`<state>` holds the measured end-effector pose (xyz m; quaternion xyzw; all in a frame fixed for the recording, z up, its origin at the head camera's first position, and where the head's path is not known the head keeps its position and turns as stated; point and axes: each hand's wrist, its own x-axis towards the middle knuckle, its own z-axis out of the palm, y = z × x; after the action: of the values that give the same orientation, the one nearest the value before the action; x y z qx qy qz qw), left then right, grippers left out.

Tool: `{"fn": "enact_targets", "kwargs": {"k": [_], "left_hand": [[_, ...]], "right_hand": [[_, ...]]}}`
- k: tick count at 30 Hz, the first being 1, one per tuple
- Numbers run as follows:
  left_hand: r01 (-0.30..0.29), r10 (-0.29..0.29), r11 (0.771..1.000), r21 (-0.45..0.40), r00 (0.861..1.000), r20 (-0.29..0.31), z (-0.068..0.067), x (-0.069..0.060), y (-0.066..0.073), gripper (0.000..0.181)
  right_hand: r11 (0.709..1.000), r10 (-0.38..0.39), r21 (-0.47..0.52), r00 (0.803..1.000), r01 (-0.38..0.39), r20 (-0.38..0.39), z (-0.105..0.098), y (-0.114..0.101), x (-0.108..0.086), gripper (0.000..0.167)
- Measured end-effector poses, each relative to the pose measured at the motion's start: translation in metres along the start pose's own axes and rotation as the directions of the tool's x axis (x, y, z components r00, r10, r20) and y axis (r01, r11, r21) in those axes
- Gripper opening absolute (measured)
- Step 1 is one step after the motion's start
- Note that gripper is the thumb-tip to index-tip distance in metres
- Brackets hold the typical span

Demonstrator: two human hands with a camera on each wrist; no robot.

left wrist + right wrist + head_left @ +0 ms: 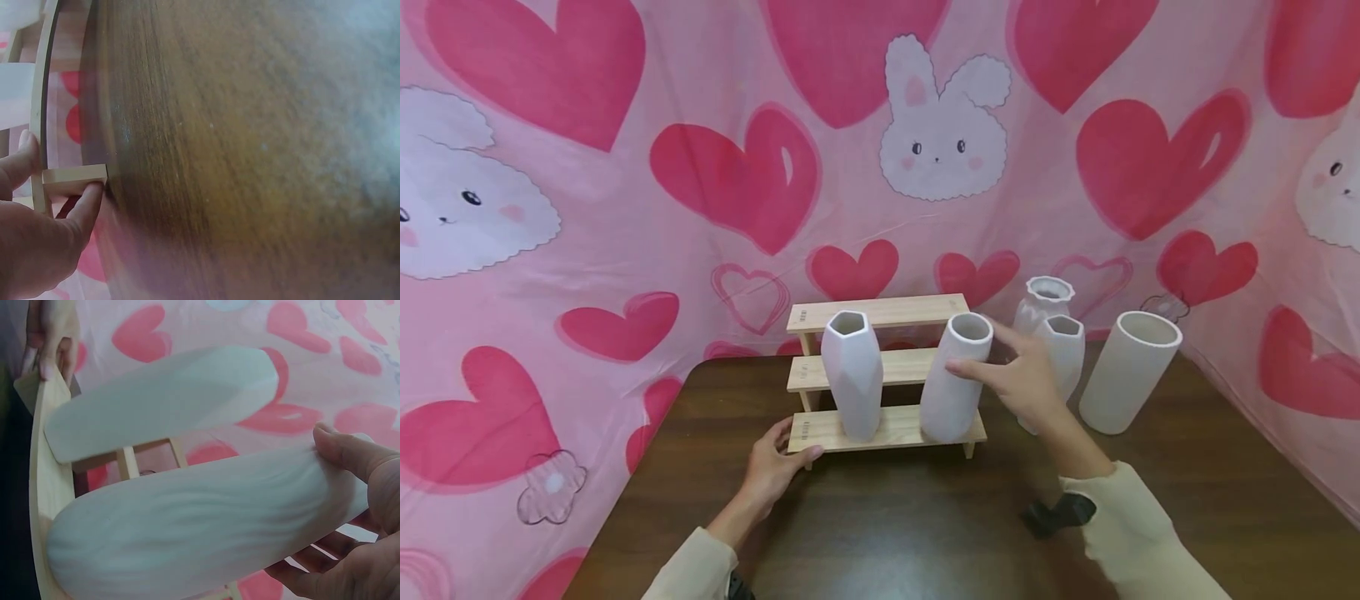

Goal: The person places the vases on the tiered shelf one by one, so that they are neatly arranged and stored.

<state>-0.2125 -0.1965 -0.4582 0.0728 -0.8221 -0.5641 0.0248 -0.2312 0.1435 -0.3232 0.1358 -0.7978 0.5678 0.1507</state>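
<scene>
Overall, pink heart-print backdrop (722, 75) hangs beyond the fingers of L hand (772, 467) & R hand (1026, 375). Dark-wood worktop (880, 525) extends below both, nearer the viewer & out to either side. Three-tier stand (902, 367) (pale wood) sits on it btwn the hands; L end of bottom tier lies at L fingers. L fingers clamped there: thumb on tier, a fingertip against the short leg (L wrist view).

Vases, approx. descending. Cylindrical vase (1127, 375): on worktop, R of R fingers, well apart. Tall faceted vase (852, 375): upright on bottom tier, btwn L & R fingers, touched by neither. Ridged vase (953, 387): within R fingers, thumb one side, other fingers opp., clamped on upper body just below rim; base appears to rest on bottom tier nr. its R end (contact not certain). Scalloped-rim vase (1041, 310): beyond R fingers, slightly R. Short faceted vase (1063, 350): just R of & behind R hand, partly hidden by it.

Key relation (judged): ridged vase hangs straight below R fingers, long axis near-vertical, approx. perp. to tier; grip high, base low, so small finger shifts would likely tilt it. Tall faceted vase lies L of R fingers, w/ a gap of bare tier btwn bases. R hand much nearer ridged vase than L.
</scene>
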Motion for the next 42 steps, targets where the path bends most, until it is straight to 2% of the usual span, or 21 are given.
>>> {"fn": "enact_targets", "kwargs": {"k": [6,12,21,27,30,37,42], "left_hand": [[0.005,-0.005,1.000,0.012,1.000,-0.006,0.000,0.000,0.000,0.075],[0.010,-0.010,1.000,0.020,1.000,-0.006,-0.001,0.001,0.000,0.076],[0.017,-0.017,1.000,0.023,1.000,-0.011,0.000,0.003,0.000,0.078],[0.028,-0.028,0.999,0.025,1.000,-0.003,0.000,0.004,-0.002,0.078],[0.028,-0.028,0.999,0.026,1.000,-0.005,0.000,0.004,-0.002,0.078],[0.015,-0.014,0.999,0.034,1.000,-0.011,0.001,0.004,-0.001,0.077],[0.008,-0.007,0.999,0.037,1.000,-0.012,0.002,0.003,-0.001,0.077]], "right_hand": [[0.999,0.040,-0.033,0.999,-0.039,0.021,0.018,0.001,0.007,0.073],[0.999,0.030,0.027,0.996,-0.032,0.081,0.028,-0.002,0.014,0.068],[0.997,0.072,-0.050,0.985,-0.065,0.159,0.034,-0.004,0.020,0.076],[0.999,0.035,-0.009,0.985,-0.034,0.167,0.037,0.002,0.021,0.074],[1.000,0.016,0.005,0.987,-0.017,0.159,0.038,0.002,0.020,0.073],[0.999,0.037,-0.031,0.988,-0.032,0.147,0.036,0.002,0.018,0.079],[0.999,-0.016,-0.027,0.988,0.021,0.156,0.017,0.007,0.013,0.081]]}}
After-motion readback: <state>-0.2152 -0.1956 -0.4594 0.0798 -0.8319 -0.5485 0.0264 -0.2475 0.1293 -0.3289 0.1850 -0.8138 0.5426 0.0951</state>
